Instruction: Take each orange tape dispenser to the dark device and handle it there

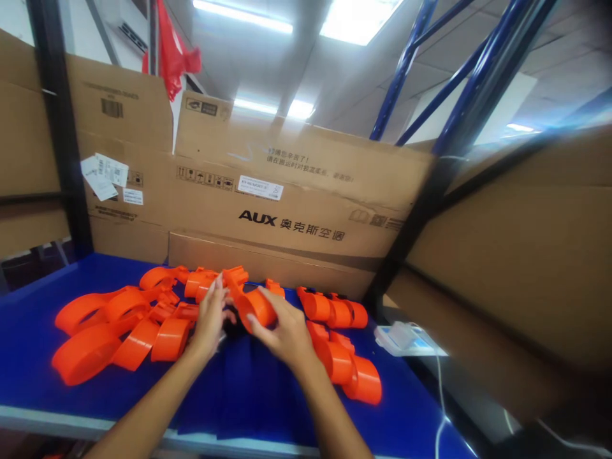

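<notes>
Both of my hands meet over the middle of a blue table (29, 319). My left hand (210, 319) and my right hand (283, 331) are closed together on one orange plastic part (253, 305), held just above the table. A small dark piece shows between my palms, too hidden to name. A pile of similar orange plastic parts (115, 325) lies to the left of my left hand. More orange parts (349, 370) lie beside my right wrist, and another group of orange parts (332, 309) sits farther back right.
Large cardboard boxes (296, 210) stand along the back of the table, with another cardboard box (516, 255) on the right. Black and blue rack posts (60, 127) rise at left and right. A white device with a cable (406, 338) lies at the table's right edge.
</notes>
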Action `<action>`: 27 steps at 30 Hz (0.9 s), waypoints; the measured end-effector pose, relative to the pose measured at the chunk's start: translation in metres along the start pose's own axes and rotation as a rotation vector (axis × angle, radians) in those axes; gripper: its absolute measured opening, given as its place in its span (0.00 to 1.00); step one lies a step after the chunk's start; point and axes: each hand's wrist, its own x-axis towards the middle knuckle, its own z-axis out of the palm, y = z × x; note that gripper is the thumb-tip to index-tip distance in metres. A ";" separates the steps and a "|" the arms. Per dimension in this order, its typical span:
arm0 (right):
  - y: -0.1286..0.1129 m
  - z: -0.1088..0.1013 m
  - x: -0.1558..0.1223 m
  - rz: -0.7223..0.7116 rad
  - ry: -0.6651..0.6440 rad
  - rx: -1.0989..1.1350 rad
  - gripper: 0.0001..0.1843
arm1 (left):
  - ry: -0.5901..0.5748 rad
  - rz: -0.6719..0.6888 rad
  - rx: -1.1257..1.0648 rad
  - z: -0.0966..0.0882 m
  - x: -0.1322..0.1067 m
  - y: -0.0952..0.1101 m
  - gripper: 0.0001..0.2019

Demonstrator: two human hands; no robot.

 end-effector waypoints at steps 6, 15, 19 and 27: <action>0.044 -0.048 0.016 0.481 0.135 -0.436 0.30 | -0.091 -0.037 -0.008 -0.002 -0.001 0.000 0.28; 0.087 -0.030 0.011 0.690 -0.322 -0.660 0.27 | -0.126 -0.073 -0.057 -0.003 0.001 -0.004 0.19; 0.093 -0.022 0.010 0.668 -0.329 -0.656 0.27 | -0.124 -0.081 -0.059 -0.004 0.001 -0.003 0.19; 0.099 -0.047 0.012 0.772 -0.266 -0.739 0.22 | -0.131 -0.082 -0.043 -0.004 0.000 -0.004 0.19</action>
